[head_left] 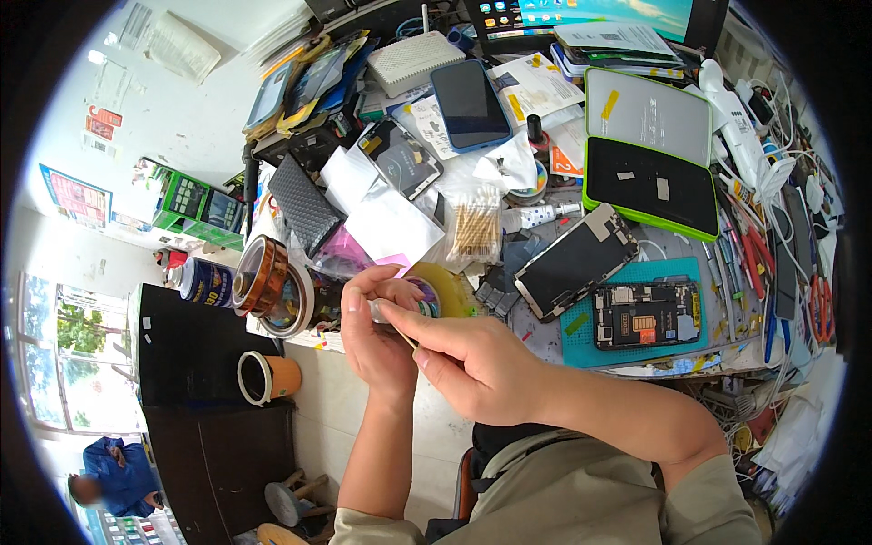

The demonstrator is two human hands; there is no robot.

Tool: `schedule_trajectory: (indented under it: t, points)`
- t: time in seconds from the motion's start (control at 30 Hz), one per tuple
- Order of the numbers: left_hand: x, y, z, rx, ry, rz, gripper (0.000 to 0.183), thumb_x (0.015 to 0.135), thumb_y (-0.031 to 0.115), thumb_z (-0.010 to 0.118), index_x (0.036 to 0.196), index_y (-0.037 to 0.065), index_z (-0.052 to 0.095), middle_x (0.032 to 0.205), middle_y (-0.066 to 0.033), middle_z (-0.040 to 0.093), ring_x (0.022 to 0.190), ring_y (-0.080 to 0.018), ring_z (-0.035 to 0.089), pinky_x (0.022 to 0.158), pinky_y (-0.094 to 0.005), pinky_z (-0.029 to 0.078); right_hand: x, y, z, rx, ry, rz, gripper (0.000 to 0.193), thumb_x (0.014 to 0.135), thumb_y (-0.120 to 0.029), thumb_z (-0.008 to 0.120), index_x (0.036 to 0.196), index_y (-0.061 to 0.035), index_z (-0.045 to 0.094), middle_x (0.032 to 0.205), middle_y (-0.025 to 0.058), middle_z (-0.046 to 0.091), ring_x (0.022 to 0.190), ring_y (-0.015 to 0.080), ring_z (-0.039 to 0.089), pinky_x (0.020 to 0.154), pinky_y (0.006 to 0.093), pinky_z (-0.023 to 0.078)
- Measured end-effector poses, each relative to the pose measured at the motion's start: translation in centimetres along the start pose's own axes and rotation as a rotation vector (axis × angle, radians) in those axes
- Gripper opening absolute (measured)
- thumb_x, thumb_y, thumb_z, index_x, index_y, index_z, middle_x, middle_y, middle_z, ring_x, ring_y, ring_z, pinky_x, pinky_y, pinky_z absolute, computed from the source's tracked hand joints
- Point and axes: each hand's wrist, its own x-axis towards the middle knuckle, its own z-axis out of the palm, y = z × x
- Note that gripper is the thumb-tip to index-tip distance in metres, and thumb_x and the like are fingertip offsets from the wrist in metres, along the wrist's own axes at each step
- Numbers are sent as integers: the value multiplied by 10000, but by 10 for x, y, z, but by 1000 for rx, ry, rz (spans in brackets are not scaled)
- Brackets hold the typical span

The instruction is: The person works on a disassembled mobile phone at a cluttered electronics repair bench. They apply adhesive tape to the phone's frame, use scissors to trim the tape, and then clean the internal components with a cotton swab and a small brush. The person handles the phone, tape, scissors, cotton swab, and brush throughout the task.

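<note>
Both of my hands meet over the near edge of the cluttered bench. My right hand (481, 363) is closed in a pinch on a thin wooden stick (408, 337), which looks like a cotton swab. Its index finger reaches to my left hand (371, 331), whose fingers curl upward around a small whitish thing (377, 312) that I cannot make out. To the right, an opened phone (672, 313) with bare inner parts lies on a teal mat (581, 350). A detached phone screen (577, 263) rests by the mat's upper left corner. Beyond my hands stands a bag of cotton swabs (477, 227).
An open green case (649, 222) lies at the back right, with pliers and screwdrivers (749, 259) beside it. A blue-edged phone (470, 104) sits farther back. Tape rolls (261, 275) and a spray can (207, 280) stand left. A person in blue (118, 477) is far left.
</note>
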Motion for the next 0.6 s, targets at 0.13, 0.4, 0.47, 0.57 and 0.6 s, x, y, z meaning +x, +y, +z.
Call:
schedule_trajectory:
  t: [0.13,0.4,0.47,0.57,0.6]
  points:
    - [0,-1,3,76,12,36,519,1099,374,330,1165,-52,619,815,-94,605,785,-177,556,770,-323,460,1,5,3,63,19,-14,536,1001,-18,533,1531,39,479,1084,159,740,830,156,692,803,300,537]
    - [-1,0,6,167,50,49,550,1103,379,310,1110,-39,668,797,-55,592,741,-130,518,686,-280,423,4,1,6,49,28,65,464,1020,-53,582,1476,28,557,1064,152,753,815,123,686,794,268,534]
    - [0,0,5,182,27,66,548,1109,371,306,1102,-39,669,796,-55,595,740,-126,520,682,-277,424,4,1,7,41,46,55,451,1020,-56,588,1463,24,574,996,140,744,767,115,663,760,265,527]
    - [0,2,6,184,-8,90,531,1120,344,303,1092,-39,670,809,-55,603,748,-119,525,689,-275,431,4,-1,6,32,54,66,447,1016,-55,591,1457,22,582,845,105,699,672,100,602,683,264,504]
    - [0,3,7,183,-20,99,524,1124,332,303,1089,-39,671,816,-54,607,753,-116,528,693,-275,434,4,-4,4,26,56,74,448,1015,-55,593,1456,23,582,800,92,674,646,95,578,659,264,493]
